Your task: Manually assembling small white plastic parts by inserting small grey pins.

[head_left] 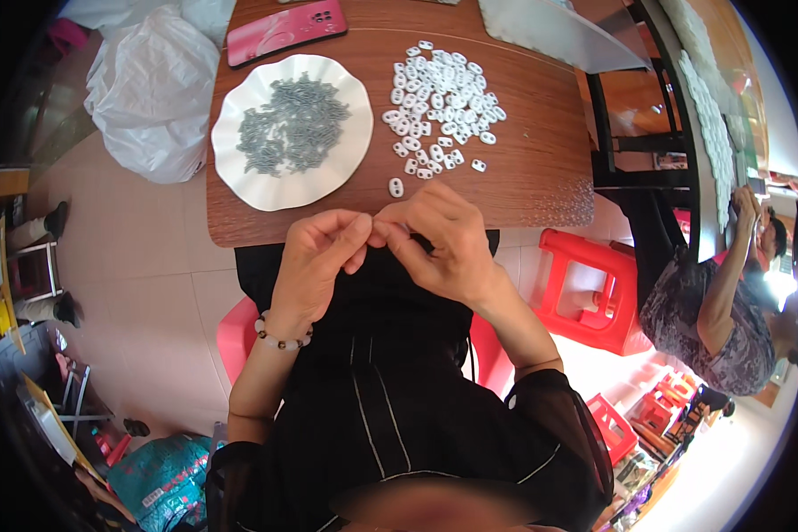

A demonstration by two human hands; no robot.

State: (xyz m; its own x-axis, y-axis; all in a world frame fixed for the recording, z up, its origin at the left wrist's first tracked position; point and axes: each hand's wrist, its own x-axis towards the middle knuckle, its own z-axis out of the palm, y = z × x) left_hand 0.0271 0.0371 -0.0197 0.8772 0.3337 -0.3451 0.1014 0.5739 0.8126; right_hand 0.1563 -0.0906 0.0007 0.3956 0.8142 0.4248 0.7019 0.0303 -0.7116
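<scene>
Two bare hands meet just over the near edge of one table (505, 199): the left hand (324, 248) and the right hand (439, 235) are both closed in a pinch, thumbs and fingertips touching, and whatever may sit between them is too small to tell. One plate (228, 133) lies on the table at the left, holding a single wide heap of grey pins (297, 124), too many and too tangled to count. To its right is one pile of white pieces (448, 89), overlapping so that no exact number can be read; one lone white piece (396, 187) lies apart, nearest the right hand. One phone (288, 34) rests beyond the plate, and one white bag (155, 93) stands beside the table. The tabletop is brown with a wood-like grain, speckled pale near its right corner. The plate is white and glossy, its rim scalloped into waves. The pins are thin, short and metallic-looking; the white pieces are smooth, rounded oblongs, many showing two dark holes. The phone's back is shiny pink, the bag thin, crinkled plastic. One bracelet (282, 337) of round pale and dark beads circles the left wrist.
</scene>
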